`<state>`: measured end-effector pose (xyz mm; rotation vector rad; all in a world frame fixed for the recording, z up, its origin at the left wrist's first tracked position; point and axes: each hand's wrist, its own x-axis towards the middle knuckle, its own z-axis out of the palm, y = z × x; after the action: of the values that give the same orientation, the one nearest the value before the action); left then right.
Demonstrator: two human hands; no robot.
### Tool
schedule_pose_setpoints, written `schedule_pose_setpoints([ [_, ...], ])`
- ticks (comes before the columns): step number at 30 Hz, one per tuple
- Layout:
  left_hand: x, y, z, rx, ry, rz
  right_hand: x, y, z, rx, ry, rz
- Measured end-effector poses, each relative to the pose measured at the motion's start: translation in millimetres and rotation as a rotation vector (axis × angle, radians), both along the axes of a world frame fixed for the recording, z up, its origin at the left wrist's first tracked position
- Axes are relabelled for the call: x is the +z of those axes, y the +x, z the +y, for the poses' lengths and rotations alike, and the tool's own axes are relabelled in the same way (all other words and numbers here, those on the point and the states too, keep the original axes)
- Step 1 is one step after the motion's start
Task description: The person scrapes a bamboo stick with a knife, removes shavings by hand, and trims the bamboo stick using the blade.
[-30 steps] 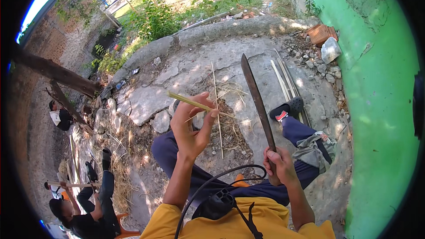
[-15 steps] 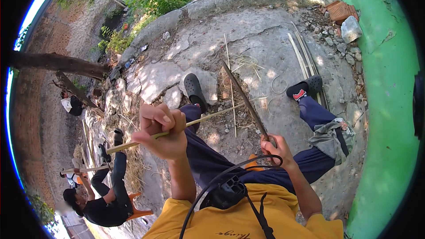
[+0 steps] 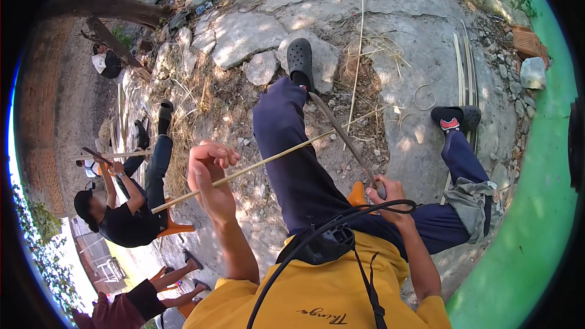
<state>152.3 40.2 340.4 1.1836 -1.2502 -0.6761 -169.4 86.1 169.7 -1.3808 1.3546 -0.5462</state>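
Note:
A long, pale bamboo strip slants up to the right across the view. My left hand holds it near its lower left end; the strip lies between thumb and palm, with the other fingers loosely curled above. My right hand is wrapped round the handle of a long-bladed knife. Its dark, narrow blade points away from me, up and to the left. Strip and blade cross in view beyond my left shin; whether they touch, I cannot tell.
Thin strips lie near my right shoe, and another lies ahead amid shavings. A green wall stands right, with rubble and a brick block along it. A seated person in black works at left. A black cable crosses my front.
My view has swung left, so the ground appears shifted right and lower. The fingers of my left hand have loosened from a tighter curl around the bamboo strip. The knife stays in my right hand.

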Motion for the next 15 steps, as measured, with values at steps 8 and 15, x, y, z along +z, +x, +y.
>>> schedule_pose_setpoints([
  [8,12,27,43,0.025,0.485,-0.118,-26,21,1,0.027,0.017,0.009],
  [15,43,29,69,0.138,0.542,-0.086,-29,17,9,-0.010,0.038,0.023],
])
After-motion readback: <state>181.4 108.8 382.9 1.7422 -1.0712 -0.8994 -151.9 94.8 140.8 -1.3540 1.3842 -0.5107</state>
